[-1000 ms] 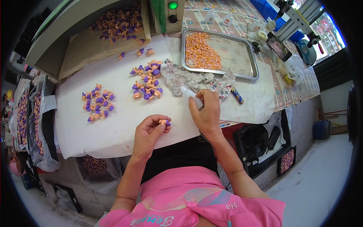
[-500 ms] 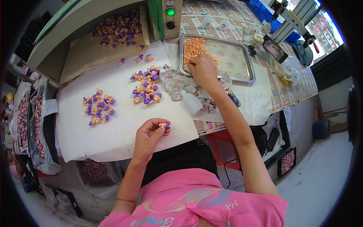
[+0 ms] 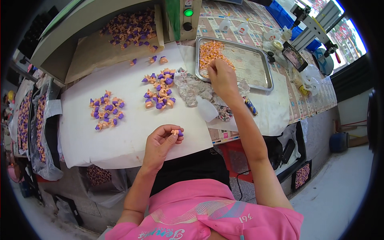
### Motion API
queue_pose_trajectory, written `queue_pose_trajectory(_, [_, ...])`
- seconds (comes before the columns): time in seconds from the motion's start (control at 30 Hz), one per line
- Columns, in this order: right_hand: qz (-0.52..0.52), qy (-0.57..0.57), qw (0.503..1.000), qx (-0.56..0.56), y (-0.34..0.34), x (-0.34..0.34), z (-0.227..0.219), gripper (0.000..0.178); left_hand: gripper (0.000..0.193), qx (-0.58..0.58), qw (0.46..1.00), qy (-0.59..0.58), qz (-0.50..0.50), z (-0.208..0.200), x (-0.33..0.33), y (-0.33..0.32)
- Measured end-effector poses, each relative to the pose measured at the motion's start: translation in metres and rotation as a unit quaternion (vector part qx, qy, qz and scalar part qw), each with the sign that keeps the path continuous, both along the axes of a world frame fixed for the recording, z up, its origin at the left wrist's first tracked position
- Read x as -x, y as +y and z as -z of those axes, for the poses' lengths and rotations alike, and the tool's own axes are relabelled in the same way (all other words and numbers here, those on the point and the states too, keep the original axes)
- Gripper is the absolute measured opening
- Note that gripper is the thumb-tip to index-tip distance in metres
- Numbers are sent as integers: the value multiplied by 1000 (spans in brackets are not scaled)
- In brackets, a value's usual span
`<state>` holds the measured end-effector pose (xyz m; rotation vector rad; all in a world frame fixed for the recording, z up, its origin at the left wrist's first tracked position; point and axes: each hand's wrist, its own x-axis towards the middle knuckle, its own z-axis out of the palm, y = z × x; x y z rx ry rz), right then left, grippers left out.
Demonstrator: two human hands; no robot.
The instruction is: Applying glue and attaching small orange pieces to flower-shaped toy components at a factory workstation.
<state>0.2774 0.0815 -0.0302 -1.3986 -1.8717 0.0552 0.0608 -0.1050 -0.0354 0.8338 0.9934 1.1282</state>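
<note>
My left hand pinches a small peach-and-purple plastic figure between thumb and fingers, above the near edge of the white sheet. Over the left part of a metal tray, my right hand has its fingers drawn together beside a heap of tiny orange pieces. Whatever is between those fingertips, if anything, is too small to make out. Two clusters of similar figures lie on the white sheet, one on the left and another nearer the middle.
At the far left, a box-shaped machine with a green light holds a pile of figures. Crumpled cloth and a white plastic bottle lie between sheet and tray. A phone on a stand stands at the right.
The whole view has shifted slightly. My right hand has moved a little rightward over the tray, its fingers still drawn together. My left hand keeps hold of the figure in much the same place.
</note>
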Motion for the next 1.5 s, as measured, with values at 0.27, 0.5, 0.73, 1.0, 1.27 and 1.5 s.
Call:
queue_pose_trajectory(0.27, [-202,214,934,203,-120,45,4,9,23,2,1000,3,4,22,25,2])
queue_pose_trajectory(0.5, [-251,259,902,237,-154,69,15,12,26,-1,1000,-13,12,25,32,-2])
queue_pose_trajectory(0.73, [-245,274,898,242,-160,75,18,13,26,0,1000,-26,12,28,37,-7])
queue_pose_trajectory(1.0, [-243,278,885,283,-161,76,22,14,23,-3,1000,-24,18,32,41,-9])
queue_pose_trajectory(1.27, [-241,324,837,370,-155,72,23,15,22,30,998,-31,40,30,43,-8])
queue_pose_trajectory(1.5, [-227,276,863,356,-157,69,23,14,22,41,998,8,41,30,38,-8])
